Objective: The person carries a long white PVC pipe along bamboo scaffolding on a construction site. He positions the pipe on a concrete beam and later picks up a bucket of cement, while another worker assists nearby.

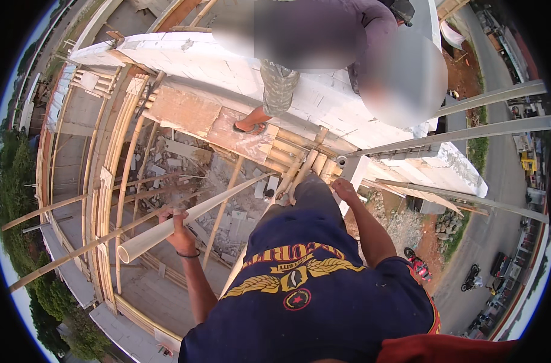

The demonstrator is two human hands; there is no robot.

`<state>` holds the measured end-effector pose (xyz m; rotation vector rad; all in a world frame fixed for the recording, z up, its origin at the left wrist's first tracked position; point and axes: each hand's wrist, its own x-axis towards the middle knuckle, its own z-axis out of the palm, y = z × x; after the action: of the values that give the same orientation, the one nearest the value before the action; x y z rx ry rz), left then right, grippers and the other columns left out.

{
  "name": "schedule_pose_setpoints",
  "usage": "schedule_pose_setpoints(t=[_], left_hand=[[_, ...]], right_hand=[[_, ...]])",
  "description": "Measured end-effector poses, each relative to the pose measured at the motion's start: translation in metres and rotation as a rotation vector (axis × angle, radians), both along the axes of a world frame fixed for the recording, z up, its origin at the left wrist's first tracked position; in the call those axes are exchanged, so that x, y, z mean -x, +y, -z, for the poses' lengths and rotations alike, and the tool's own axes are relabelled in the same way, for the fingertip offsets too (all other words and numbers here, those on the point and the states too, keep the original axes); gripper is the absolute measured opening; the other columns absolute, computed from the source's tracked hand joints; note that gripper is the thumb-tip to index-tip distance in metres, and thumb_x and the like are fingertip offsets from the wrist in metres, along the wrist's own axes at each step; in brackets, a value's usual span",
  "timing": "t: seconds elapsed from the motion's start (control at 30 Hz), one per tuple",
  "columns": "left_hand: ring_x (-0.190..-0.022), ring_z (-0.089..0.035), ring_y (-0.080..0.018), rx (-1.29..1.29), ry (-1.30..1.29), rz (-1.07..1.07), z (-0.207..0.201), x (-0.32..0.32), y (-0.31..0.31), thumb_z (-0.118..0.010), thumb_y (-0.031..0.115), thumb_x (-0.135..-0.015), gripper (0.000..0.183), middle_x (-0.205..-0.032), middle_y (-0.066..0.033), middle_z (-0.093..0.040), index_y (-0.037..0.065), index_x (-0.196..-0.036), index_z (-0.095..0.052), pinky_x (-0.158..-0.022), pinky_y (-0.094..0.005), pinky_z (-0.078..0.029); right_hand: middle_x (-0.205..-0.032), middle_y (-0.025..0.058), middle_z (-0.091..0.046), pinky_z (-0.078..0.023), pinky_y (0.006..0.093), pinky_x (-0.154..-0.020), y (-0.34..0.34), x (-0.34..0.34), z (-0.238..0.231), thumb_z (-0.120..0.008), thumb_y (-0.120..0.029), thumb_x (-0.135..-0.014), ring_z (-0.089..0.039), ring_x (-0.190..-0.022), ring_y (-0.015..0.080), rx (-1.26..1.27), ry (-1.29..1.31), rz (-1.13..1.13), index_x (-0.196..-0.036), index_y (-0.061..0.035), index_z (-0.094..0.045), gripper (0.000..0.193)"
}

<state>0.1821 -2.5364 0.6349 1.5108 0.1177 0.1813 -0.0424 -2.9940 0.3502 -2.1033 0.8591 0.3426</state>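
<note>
Above rubble [234, 221], the left fingers [179, 214] curl around a pipe [210, 208].

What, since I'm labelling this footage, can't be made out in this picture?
All in the head view:
What lies under the right hand: hidden by the hand itself.
The stretch of pipe within the left hand: covered by the fingers.
The co-worker's hands: not visible; blurring covers much of the upper body.
The red cloth's full shape: cut off by the lower edge.
Black motorbike's fine parts: too small.
</note>
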Motion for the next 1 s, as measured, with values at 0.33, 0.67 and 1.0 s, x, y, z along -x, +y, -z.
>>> schedule_pose_setpoints(t=[0.33, 0.67, 1.0], left_hand=[[-0.076, -0.055, -0.0137, -0.222, 0.1, -0.216, -0.007, 0.071, -0.021, -0.065, 0.004, -0.079, 0.012, -0.079, -0.0043, -0.057, 0.004, -0.083, -0.054, -0.075, -0.0279, -0.045], [-0.069, -0.051, -0.0157, -0.126, -0.003, -0.087, 0.001, 0.106, -0.103, -0.062, -0.011, -0.074, 0.019, -0.074, -0.005, -0.053, 0.003, -0.079, -0.05, -0.066, -0.0292, -0.043], [-0.07, -0.056, -0.0293, -0.33, -0.072, 0.296, -0.005, 0.118, -0.113, -0.071, 0.0, -0.069, 0.019, -0.073, -0.0081, -0.057, 0.006, -0.074, -0.053, -0.067, -0.0383, -0.046]], right_hand=[[-0.1, 0.022, -0.067, -0.047, 0.0439, -0.087, 0.032, -0.173, -0.038, -0.058, -0.046, -0.084, -0.063, -0.099, 0.0364, 0.016, 0.02, -0.569, -0.102, -0.0017, -0.066, 0.048], [-0.091, 0.0109, -0.064, -0.051, 0.0384, -0.079, 0.119, -0.211, -0.1, -0.055, -0.042, -0.091, -0.063, -0.086, 0.0219, -0.618, 0.338, -0.764, -0.103, -0.0045, -0.061, 0.04], [-0.096, 0.0163, -0.062, -0.056, 0.0412, -0.068, 0.237, -0.157, -0.07, -0.063, -0.035, -0.092, -0.063, -0.08, 0.0234, -1.256, 0.807, 0.008, -0.116, 0.0048, -0.048, 0.048]])
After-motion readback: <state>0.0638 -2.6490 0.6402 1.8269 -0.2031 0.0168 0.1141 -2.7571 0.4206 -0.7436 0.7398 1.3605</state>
